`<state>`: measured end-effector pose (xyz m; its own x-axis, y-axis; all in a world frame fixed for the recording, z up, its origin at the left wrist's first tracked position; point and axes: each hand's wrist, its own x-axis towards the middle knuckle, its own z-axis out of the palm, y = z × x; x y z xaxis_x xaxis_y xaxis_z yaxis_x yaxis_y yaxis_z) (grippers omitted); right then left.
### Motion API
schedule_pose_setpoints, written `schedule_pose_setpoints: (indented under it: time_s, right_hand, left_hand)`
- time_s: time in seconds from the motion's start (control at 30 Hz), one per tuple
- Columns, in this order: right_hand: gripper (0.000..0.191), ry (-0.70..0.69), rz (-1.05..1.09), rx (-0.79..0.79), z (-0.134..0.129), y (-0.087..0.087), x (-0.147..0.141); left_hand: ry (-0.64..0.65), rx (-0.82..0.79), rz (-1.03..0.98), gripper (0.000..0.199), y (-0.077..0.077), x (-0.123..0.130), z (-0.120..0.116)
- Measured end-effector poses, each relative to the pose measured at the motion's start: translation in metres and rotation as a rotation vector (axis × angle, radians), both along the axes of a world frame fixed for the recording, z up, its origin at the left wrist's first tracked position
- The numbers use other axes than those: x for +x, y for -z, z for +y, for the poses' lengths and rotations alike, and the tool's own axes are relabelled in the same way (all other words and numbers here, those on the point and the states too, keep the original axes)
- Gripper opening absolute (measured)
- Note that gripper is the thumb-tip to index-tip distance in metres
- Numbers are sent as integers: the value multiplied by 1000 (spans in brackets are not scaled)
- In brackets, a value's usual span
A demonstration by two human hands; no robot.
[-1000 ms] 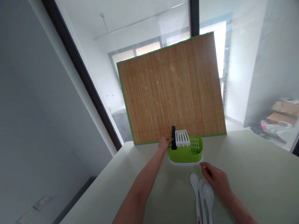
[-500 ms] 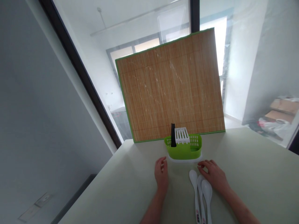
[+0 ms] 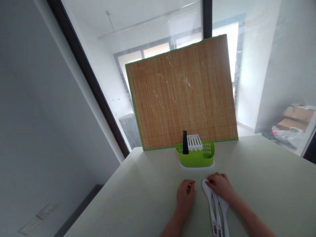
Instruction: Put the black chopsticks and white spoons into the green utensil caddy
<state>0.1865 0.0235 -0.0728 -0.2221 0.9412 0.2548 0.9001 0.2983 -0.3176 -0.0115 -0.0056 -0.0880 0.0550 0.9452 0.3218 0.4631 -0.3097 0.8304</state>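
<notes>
Three white spoons (image 3: 211, 204) lie side by side on the table, bowls away from me and handles toward me. My right hand (image 3: 221, 186) rests over their bowl ends, its thumb and forefinger closed at the edge of the leftmost spoon's bowl. It hides most of the other two bowls. Left of the spoons, my left hand (image 3: 185, 195) is loosely curled just over the tabletop, a gap showing between thumb and fingers, with nothing in it. Beyond both hands stands a green plastic utensil caddy (image 3: 195, 161) on a white base, with a white slatted piece (image 3: 194, 142) on top.
A black upright object (image 3: 185, 142) stands in the caddy's left part. Behind it, a bamboo mat (image 3: 182, 95) with green edging leans against the glass. The pale table (image 3: 138, 197) has a grey wall at its left. Cardboard boxes (image 3: 297, 115) lie beyond the glass at right.
My left hand has moved right and nearer to me, away from the caddy's front. My right hand has come down and slightly left onto the spoon bowls.
</notes>
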Motion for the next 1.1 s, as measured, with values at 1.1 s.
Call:
schedule_pose_setpoints:
  time_s: [1.1]
  right_hand:
    - [22,-222,559,515,-36,-19,-9]
  left_hand:
    - [-177,325,-2,25,-83,11,-5]
